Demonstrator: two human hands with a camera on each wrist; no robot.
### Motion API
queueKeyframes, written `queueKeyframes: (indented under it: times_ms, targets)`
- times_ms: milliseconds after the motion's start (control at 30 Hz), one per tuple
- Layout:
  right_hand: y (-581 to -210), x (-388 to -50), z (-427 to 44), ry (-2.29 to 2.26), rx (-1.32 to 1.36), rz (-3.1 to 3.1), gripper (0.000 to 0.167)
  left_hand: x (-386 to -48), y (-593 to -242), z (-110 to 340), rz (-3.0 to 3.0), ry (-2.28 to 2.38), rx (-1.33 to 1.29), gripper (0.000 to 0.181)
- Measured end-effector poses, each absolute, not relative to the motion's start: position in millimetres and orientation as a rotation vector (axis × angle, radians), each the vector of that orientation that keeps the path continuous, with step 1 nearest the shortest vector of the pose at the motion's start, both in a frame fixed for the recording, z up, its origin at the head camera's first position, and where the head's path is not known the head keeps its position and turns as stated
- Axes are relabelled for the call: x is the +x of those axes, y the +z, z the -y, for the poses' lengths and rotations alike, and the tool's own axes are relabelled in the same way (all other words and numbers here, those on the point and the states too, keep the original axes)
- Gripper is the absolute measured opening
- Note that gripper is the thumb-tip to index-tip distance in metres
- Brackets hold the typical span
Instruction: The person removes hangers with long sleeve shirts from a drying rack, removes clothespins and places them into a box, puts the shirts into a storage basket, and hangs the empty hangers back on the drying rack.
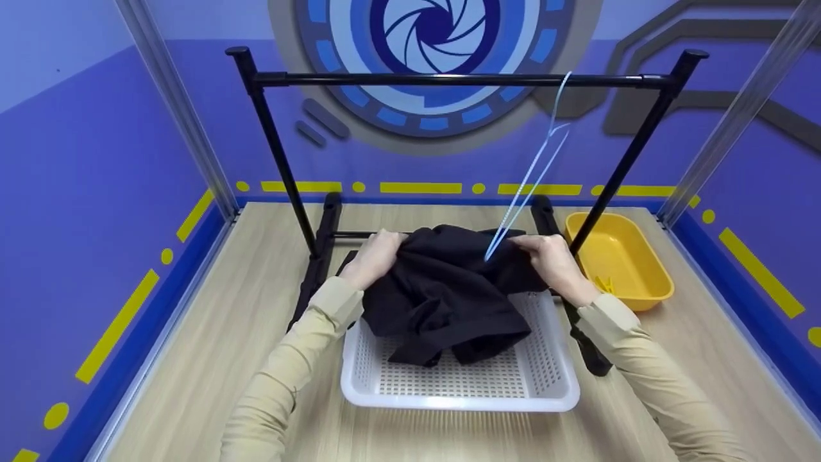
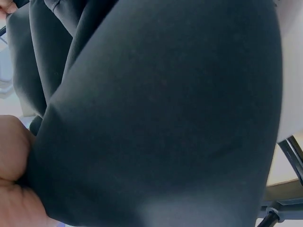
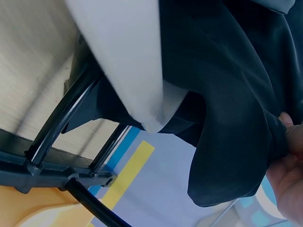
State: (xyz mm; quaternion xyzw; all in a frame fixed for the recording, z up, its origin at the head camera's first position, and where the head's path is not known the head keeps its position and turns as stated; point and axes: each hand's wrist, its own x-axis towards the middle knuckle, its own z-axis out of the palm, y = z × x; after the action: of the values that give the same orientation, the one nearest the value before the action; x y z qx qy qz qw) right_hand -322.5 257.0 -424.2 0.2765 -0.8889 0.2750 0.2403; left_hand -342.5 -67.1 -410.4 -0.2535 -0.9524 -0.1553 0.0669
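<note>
A black cloth garment is bunched and draped over a white perforated basket. My left hand grips its upper left edge. At the upper right, my right hand pinches the cloth between thumb and fingers. The left wrist view is mostly filled by the dark fabric, with part of the left hand at its edge. In the right wrist view, the right hand holds a fold of cloth. A light blue hanger hangs from the rack bar, its lower end in front of the garment.
A black rack stands behind and around the basket, its feet on the wood-grain table. To the right sits a yellow tub with a yellow clip inside. Blue patterned walls enclose the sides and back.
</note>
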Motion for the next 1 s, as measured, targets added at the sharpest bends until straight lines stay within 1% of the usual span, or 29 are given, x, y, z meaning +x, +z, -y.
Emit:
queueKeyframes:
  times_ms: [133,233,433,733,1000]
  targets:
    - [-423,-320,-257,0.764,0.758,2.408,0.037,-341,-411,69,2.857,-0.499,-0.776,0.037]
    - [-421,-318,-256,0.774,0.765,2.396,0.034,-339,-412,69,2.83,-0.487,-0.775,0.036]
    - [-418,-315,-257,0.781,0.757,2.398,0.034,-337,-412,68,2.794,-0.46,-0.755,0.03]
    - [-418,-312,-259,0.785,0.75,2.389,0.033,-332,-406,68,2.788,-0.485,-0.766,0.037]
    - [-416,-308,-262,0.783,0.756,2.377,0.035,-329,-401,67,2.765,-0.469,-0.784,0.038]
